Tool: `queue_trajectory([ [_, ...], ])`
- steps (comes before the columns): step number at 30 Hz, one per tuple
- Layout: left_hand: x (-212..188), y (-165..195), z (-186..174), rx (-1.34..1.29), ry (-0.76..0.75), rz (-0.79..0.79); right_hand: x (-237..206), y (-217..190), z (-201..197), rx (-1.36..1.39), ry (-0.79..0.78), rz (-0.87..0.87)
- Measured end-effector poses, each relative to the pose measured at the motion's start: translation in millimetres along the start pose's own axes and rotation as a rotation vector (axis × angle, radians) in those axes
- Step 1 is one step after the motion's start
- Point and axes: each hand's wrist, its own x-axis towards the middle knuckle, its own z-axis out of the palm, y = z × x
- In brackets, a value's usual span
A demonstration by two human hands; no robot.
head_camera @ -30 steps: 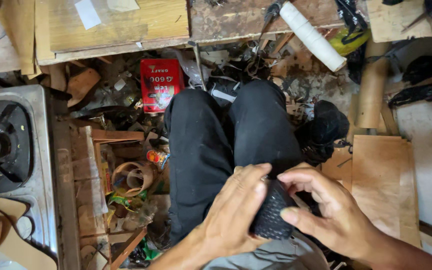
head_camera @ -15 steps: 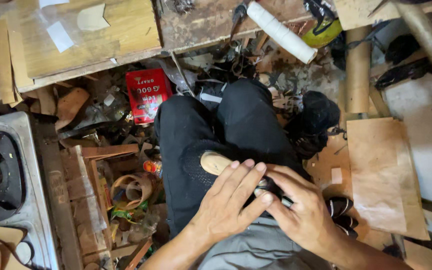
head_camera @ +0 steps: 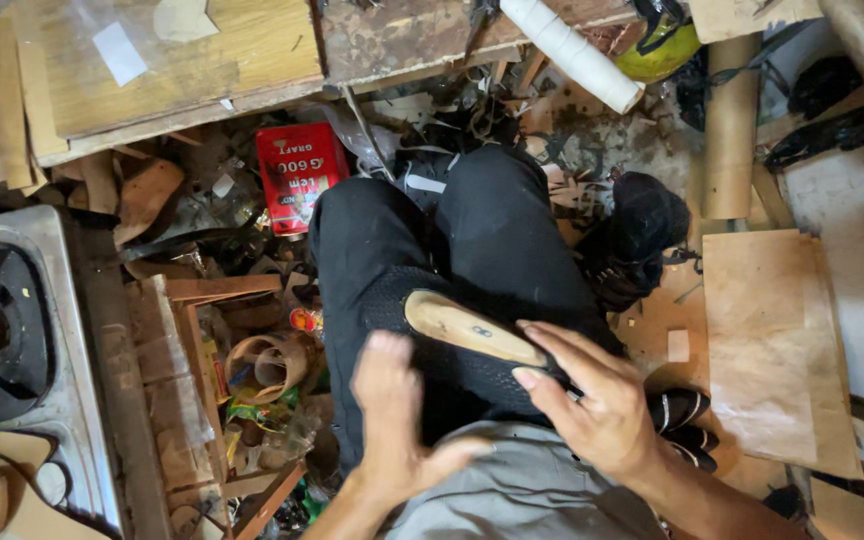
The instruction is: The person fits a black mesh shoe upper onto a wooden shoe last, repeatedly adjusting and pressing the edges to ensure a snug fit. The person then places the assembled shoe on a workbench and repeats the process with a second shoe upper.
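On the lap, across black trousers (head_camera: 492, 230): lay a black woven shoe upper (head_camera: 452, 370) pulled over a pale wooden last (head_camera: 472, 328), sole side up and slanting from upper left to lower right. Right hand (head_camera: 597, 405) rested on its near end, fingers (head_camera: 552, 350) stretched flat along the wooden sole, pressing rather than gripping. Left hand (head_camera: 397, 415) hovered just beside the piece on its left, flat and edge-on, fingers together and spread wide of any hold, holding nothing; contact with the woven fabric could not be told.

Beyond the knees: a cluttered floor (head_camera: 592, 150) strewn with dark scraps and offcuts. Near the left knee stood a red tin (head_camera: 297, 175). Farther off lay a white roll (head_camera: 572, 50), tilted, with a yellow helmet-like object (head_camera: 657, 45) just beside it. To the right leaned a brown cardboard tube (head_camera: 730, 130), with a flat cardboard sheet (head_camera: 772, 350) below it and a black shoe (head_camera: 642, 230) between tube and knee. On the left edge sat a metal gas stove (head_camera: 2, 340). Between stove and leg stood a wooden crate (head_camera: 202, 340) crammed with tape rolls and oddments. Along the top ran worn wooden boards (head_camera: 192, 60).
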Motion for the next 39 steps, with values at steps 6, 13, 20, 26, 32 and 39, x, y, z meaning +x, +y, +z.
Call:
queue_trajectory([
  [6, -26.9, -0.2, 10.5, -1.454, 0.335, -1.411, -0.5, 7.8, -3.3, 0.029, -0.020, -0.007],
  [13, -17.4, -32.5, 40.2, -1.517, 0.572, -1.229, -15.8, 0.0, 3.0, 0.077, -0.015, -0.236],
  [20, -25.4, -37.9, 21.1, -1.475, 0.364, -1.147, -37.0, 7.5, -4.0, 0.145, -0.261, -0.346],
  [26, -20.4, -32.2, 24.4, -1.481, 0.174, -1.064, -31.2, 31.4, -4.4, 0.313, -0.228, 0.112],
  [32, -2.3, -19.6, 35.1, -1.489, 0.103, -1.026, -3.9, 78.9, 24.7, 1.103, -0.036, 0.647],
  [39, -3.6, -18.3, 31.3, -1.457, 0.216, -1.103, -3.5, 93.6, 16.8, 1.137, -0.055, 0.611],
])
